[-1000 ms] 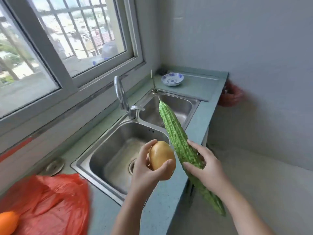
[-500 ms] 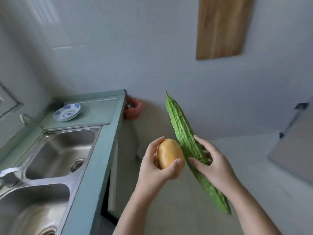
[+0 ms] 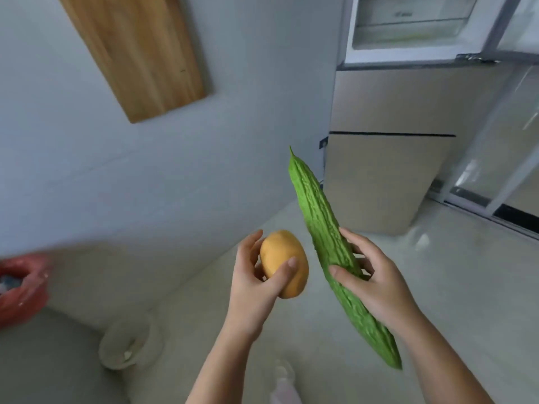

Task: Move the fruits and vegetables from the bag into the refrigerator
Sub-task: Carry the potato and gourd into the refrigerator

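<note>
My left hand grips a round yellow-orange fruit at chest height. My right hand holds a long bumpy green bitter gourd around its middle, tip pointing up and away. The refrigerator stands at the upper right with beige lower doors shut. Its top compartment is open and shows white shelves. The bag is out of view.
A wooden cutting board hangs on the grey wall. A red-lined bin sits at the left edge and a white bucket on the pale floor. A glass sliding door lies right of the refrigerator.
The view has swung right, away from the sink and counter, and the refrigerator has come into sight. Both hands keep the same hold on the fruit and the gourd.
</note>
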`<act>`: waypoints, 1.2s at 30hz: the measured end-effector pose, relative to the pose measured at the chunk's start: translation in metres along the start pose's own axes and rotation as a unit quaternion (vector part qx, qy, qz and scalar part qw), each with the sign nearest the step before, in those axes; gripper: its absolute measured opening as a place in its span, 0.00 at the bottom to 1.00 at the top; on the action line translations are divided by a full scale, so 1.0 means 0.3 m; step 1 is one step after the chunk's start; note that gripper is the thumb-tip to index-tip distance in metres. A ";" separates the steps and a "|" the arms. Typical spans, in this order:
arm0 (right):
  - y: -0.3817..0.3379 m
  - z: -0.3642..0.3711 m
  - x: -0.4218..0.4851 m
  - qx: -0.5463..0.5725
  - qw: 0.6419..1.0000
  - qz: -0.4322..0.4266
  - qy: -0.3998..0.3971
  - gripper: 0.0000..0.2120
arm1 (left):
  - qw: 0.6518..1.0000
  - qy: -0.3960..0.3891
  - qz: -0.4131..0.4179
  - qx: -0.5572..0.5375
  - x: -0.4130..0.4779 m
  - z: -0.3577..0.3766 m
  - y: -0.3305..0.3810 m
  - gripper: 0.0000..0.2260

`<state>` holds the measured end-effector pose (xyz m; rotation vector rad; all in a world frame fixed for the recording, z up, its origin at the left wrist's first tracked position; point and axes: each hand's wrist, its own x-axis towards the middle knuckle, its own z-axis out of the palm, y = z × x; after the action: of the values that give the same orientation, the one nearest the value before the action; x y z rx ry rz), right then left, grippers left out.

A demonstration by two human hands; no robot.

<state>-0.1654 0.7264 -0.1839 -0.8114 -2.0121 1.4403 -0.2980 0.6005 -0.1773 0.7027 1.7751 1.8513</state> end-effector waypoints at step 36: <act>0.219 -1.171 1.523 -0.088 0.980 -0.002 0.178 0.28 | 0.982 -0.170 0.080 -0.032 1.582 1.420 0.152 0.23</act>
<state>-0.2130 1.2998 -0.1103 -1.0558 -1.8760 1.0345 -0.3759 1.2308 -0.1021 1.0923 1.4694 1.7537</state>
